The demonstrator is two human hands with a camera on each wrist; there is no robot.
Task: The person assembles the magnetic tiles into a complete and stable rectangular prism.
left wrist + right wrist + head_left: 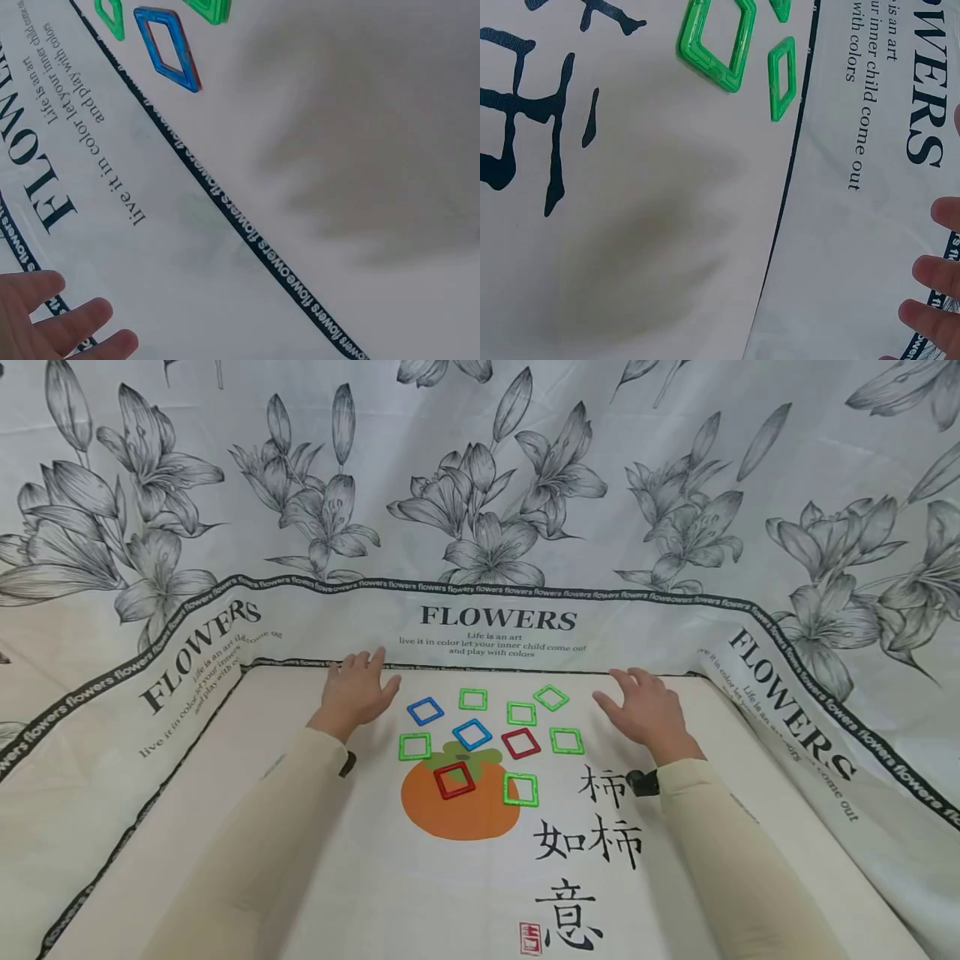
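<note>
"So, what does the head view show?"

"Ten hollow coloured squares (481, 742) lie loose on the desk (420, 893), between the left hand (354, 693) and the right hand (648, 710): six green, two blue, two red. One red square (459, 793) lies over the printed orange fruit (442, 822)."

"Anything gripped?"

"Nothing. Both hands are released, fingers relaxed, near the desk's far edge. Honestly, I can't tell from here whether the fingertips touch the cloth border (495, 627)."

"And the left wrist view?"

"Bare fingers, spread apart in the lower corner. A blue square (184, 50) lies near the top, well apart from them, with green pieces cut off by the picture's edge."

"The right wrist view?"

"Much the same: empty fingertips at one side, a green square (710, 64) near the top, well away."

"Which step would you call this?"

"I'd judge it a hands-free one, with every square lying flat and none picked up. Lifting any would call for a hand coming inward, finger and thumb pinching a rim."
</note>
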